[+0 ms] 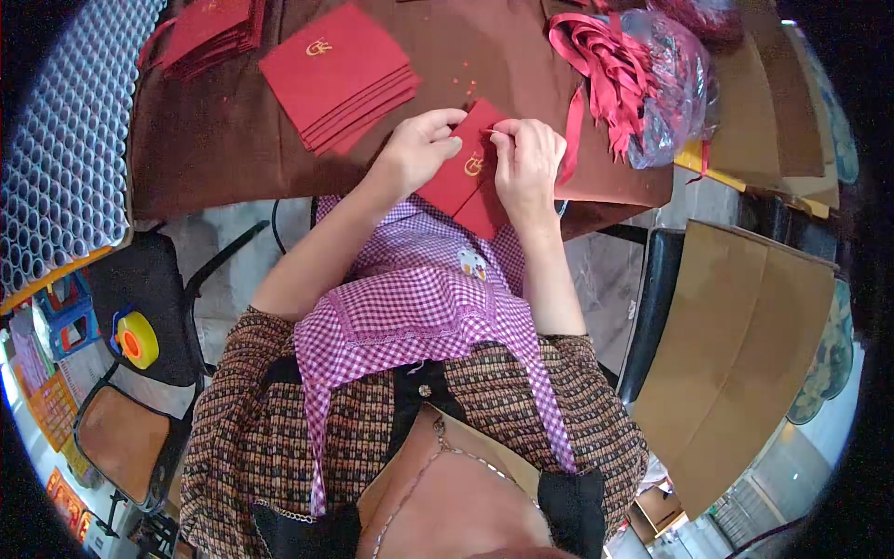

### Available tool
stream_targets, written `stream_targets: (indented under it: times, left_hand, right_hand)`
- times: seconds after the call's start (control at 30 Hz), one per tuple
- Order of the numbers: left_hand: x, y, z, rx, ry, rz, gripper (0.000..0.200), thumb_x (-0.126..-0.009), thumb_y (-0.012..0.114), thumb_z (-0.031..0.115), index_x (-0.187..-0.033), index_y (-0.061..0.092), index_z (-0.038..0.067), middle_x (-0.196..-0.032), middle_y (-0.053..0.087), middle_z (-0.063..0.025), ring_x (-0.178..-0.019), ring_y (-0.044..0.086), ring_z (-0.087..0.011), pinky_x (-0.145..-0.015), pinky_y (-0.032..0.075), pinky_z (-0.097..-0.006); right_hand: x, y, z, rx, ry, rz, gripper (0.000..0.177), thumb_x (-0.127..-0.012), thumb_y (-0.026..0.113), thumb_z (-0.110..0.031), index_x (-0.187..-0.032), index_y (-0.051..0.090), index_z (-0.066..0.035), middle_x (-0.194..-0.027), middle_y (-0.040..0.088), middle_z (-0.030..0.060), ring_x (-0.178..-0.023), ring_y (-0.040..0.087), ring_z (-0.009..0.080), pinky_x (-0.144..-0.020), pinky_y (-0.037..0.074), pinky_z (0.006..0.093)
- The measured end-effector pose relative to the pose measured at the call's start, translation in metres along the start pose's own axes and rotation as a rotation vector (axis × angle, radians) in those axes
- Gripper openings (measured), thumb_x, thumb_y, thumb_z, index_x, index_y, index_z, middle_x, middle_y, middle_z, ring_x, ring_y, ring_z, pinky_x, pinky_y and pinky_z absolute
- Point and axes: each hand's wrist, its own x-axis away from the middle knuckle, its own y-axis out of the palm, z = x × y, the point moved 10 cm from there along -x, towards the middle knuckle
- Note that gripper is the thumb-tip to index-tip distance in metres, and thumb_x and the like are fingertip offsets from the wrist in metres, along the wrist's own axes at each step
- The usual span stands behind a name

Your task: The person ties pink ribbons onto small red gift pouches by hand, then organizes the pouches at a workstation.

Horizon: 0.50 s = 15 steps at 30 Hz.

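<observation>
A red card piece with a gold emblem [456,183] lies tilted at the near edge of the brown-covered table. On its left side, my left hand [419,149] holds its upper edge between thumb and fingers. My right hand [529,166] is closed in a pinch over the card's right side, at a small bit near the fingertips that is too small to name. To the left of my hands sits a fanned stack of red cards [335,70] with a gold emblem on top.
More red cards [207,35] are stacked at the upper left. Red ribbons [605,70] lie beside a clear plastic bag [684,88] at the upper right. Small red scraps dot the brown cloth [214,172]. Cardboard [736,354] stands at the right.
</observation>
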Motion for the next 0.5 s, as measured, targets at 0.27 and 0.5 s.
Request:
stream_targets:
  times: [0.27, 0.5]
  left_hand:
    - [0.005, -0.003, 0.009, 0.003, 0.051, 0.053, 0.038, -0.084, 0.057, 0.0, -0.122, 0.053, -0.002, -0.095, 0.064, -0.0062, -0.082, 0.056, -0.0075, -0.072, 0.048, -0.0223]
    - [0.006, -0.006, 0.009, -0.073, 0.054, 0.104, 0.039, -0.083, 0.057, 0.002, -0.122, 0.053, -0.002, -0.113, 0.062, -0.016, -0.104, 0.058, -0.0198, -0.087, 0.047, -0.0309]
  right_hand:
    - [0.001, 0.008, -0.011, 0.044, -0.035, -0.006, 0.008, -0.079, 0.063, -0.009, -0.085, 0.059, -0.008, -0.084, 0.059, 0.0046, -0.085, 0.055, 0.0231, -0.081, 0.035, 0.0378]
    - [0.0, 0.005, -0.014, 0.005, -0.034, 0.0, 0.01, -0.077, 0.064, -0.007, -0.085, 0.059, -0.008, -0.083, 0.06, 0.0049, -0.084, 0.056, 0.0229, -0.081, 0.035, 0.0375]
